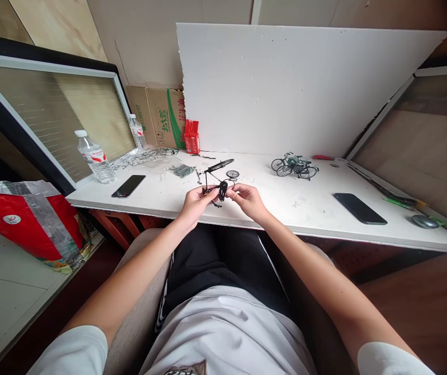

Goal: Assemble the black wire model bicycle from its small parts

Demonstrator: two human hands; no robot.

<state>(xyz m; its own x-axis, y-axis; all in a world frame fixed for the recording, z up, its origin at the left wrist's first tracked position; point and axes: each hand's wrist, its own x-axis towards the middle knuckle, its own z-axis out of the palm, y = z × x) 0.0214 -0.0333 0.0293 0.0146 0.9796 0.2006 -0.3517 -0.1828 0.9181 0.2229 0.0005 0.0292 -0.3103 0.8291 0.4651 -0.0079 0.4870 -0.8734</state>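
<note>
Between my two hands, just over the front edge of the white table, is a black miniature bicycle (210,172), partly built, with one wheel pointing away from me. My left hand (197,204) pinches it from the left. From the right, my right hand (247,200) has its fingers closed at the dark part in the middle; my fingertips hide exactly what they grip. A loose small wheel (233,174) lies just behind my right hand. A small silvery part (198,176) is left of the frame, beside a bag of green parts (183,170).
Finished miniature bicycles (294,165) stand at the back right. Phones lie at left (128,186) and right (359,208). A water bottle (97,160), parts sprues (145,156), a red box (192,137) and a carton (161,117) are at the left. A white board (305,88) leans behind.
</note>
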